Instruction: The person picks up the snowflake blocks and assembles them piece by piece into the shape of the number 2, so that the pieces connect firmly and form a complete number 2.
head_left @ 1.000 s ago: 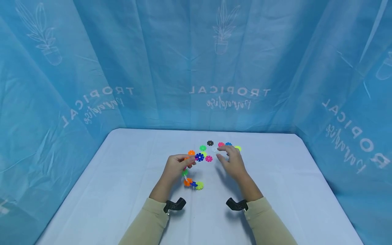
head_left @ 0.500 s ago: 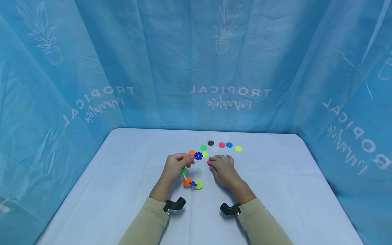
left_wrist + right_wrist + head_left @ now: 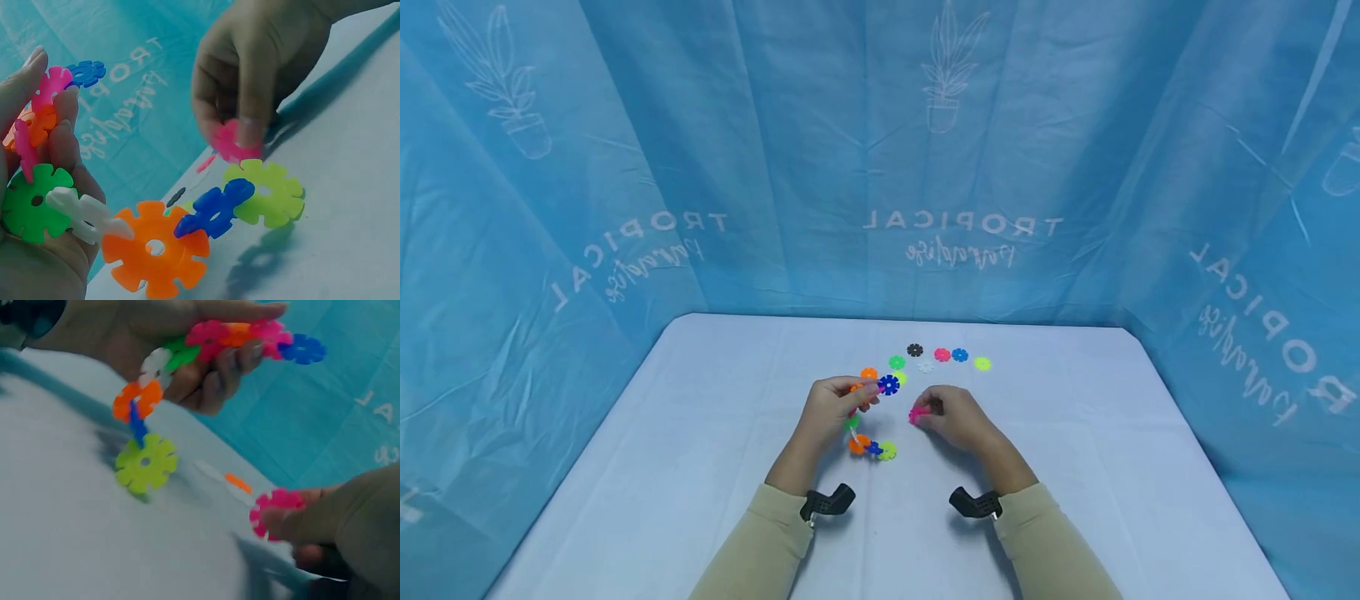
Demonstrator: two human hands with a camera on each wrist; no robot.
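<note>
My left hand (image 3: 837, 408) pinches one end of a chain of interlocked notched plastic discs, near a pink disc (image 3: 52, 86) with a dark blue disc (image 3: 889, 384) at its tip. From that hand the chain hangs down through a green disc (image 3: 37, 203), a white disc (image 3: 87, 214), an orange disc (image 3: 156, 250), a blue disc (image 3: 215, 208) and a yellow-green disc (image 3: 270, 192) at the lower end. Between thumb and fingers, my right hand (image 3: 958, 417) pinches a loose pink disc (image 3: 274, 511), apart from the chain.
Several loose discs lie on the white table (image 3: 1075, 433) beyond the hands: black (image 3: 914, 350), green (image 3: 897, 362), red-pink (image 3: 942, 355), blue (image 3: 960, 355), white (image 3: 925, 367) and yellow (image 3: 982, 364). A blue curtain (image 3: 820, 167) encloses the table's back and sides.
My right hand came down to the pink disc on the table, took hold of it and drew it toward the body. The left hand stays nearly still with the chain.
</note>
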